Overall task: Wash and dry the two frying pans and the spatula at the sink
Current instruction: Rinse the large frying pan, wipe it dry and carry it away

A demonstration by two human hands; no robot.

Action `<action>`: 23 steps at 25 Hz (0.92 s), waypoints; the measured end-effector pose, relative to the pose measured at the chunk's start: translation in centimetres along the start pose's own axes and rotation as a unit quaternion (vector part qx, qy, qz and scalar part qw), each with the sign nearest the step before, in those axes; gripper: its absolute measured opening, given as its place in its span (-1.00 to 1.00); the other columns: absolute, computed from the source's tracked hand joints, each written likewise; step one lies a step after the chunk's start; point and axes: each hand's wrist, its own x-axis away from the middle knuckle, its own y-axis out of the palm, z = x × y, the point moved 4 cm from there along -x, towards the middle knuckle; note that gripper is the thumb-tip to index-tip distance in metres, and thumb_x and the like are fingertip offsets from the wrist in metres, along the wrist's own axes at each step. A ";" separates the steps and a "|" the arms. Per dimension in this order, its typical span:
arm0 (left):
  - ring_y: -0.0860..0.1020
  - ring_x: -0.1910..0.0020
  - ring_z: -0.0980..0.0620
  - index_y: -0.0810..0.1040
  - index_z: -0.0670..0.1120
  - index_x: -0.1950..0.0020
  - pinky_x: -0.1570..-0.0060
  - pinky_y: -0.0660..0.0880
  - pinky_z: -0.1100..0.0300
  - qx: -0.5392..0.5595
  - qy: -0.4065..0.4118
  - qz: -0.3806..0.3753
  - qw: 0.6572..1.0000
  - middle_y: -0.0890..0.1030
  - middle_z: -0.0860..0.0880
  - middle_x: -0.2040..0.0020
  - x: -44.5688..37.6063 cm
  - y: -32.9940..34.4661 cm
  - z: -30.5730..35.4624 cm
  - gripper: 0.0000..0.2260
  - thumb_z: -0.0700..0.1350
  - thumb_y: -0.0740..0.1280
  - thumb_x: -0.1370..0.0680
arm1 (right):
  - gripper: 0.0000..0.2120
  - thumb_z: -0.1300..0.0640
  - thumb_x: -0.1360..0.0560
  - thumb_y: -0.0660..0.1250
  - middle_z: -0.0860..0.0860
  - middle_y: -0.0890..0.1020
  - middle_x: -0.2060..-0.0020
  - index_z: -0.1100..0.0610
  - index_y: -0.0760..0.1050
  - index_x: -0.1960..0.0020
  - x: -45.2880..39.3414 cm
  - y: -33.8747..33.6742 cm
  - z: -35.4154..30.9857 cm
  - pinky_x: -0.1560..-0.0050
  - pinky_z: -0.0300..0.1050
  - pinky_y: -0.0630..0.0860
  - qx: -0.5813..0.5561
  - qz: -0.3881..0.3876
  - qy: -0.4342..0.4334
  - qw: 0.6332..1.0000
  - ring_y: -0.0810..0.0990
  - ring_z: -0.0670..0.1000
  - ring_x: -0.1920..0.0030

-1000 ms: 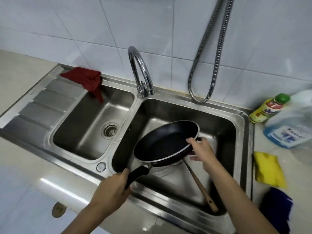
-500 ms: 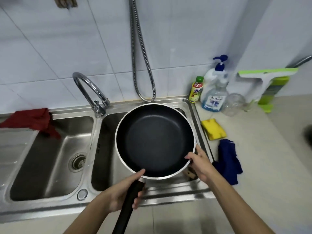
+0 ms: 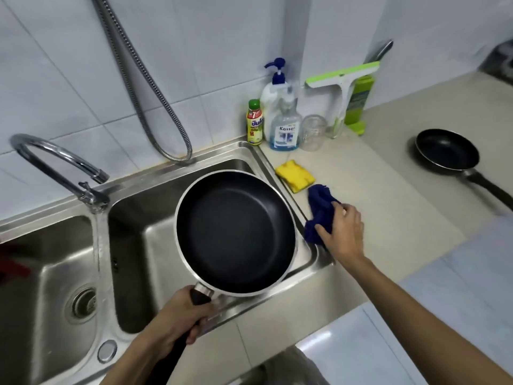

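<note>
My left hand (image 3: 177,315) grasps the black handle of the large frying pan (image 3: 236,232), fingers wrapped round it just below the metal collar. The pan is held face-up over the right basin of the steel sink (image 3: 144,245), its rim reaching across the basin's right edge; its dark inside shows no visible residue.

My right hand (image 3: 342,232) lies on the blue cloth (image 3: 319,212), which is bunched on the table just right of the sink; fingers curl over the cloth in a closing grip, thumb at its near end.

The second frying pan (image 3: 447,152) rests upright on the table at far right, well apart from the sink, handle pointing toward the near right.

A yellow sponge (image 3: 295,176) lies just beyond the cloth. Against the far wall stand a small yellow bottle (image 3: 254,123), a pump bottle (image 3: 273,104), a clear bottle with blue liquid (image 3: 286,129), a glass jar (image 3: 313,132) and a green squeegee (image 3: 344,79). The faucet (image 3: 55,162) arches over the divider between the basins. The spatula is not visible.
</note>
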 end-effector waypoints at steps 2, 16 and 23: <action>0.27 0.64 0.04 0.40 -0.24 0.19 0.60 0.23 0.31 -0.011 0.000 -0.005 1.000 0.41 -0.14 0.49 0.1 0.5 0.4 -0.85 -0.37 0.37 -0.45 | -0.16 -0.16 -0.41 0.40 0.25 0.19 -0.46 0.12 0.10 -0.51 -1.0 1.4 0.6 -0.39 0.16 0.21 -0.010 -0.058 0.023 0.998 0.21 0.26 -0.43; 0.22 0.63 0.07 0.35 -0.18 0.09 0.63 0.19 0.35 0.121 -0.005 0.027 0.992 0.38 -0.09 0.46 -0.3 1.8 2.0 -0.79 -0.35 0.37 -0.45 | -0.51 -0.04 -0.47 0.20 -0.01 0.44 -0.04 0.19 0.37 -0.31 0.1 -2.4 -2.6 -0.04 -0.28 0.29 -0.213 -0.063 -0.255 0.941 0.45 0.00 -0.01; 0.22 0.64 0.07 0.35 -0.18 0.05 0.63 0.18 0.37 0.176 0.023 0.066 0.982 0.37 -0.08 0.47 1.3 1.4 2.5 -0.81 -0.36 0.33 -0.47 | -0.51 -0.09 -0.46 0.21 0.06 0.49 -0.07 0.18 0.40 -0.28 -2.7 -7.6 -10.9 -0.08 -0.20 0.35 -0.178 -0.034 -0.428 0.885 0.46 0.02 -0.04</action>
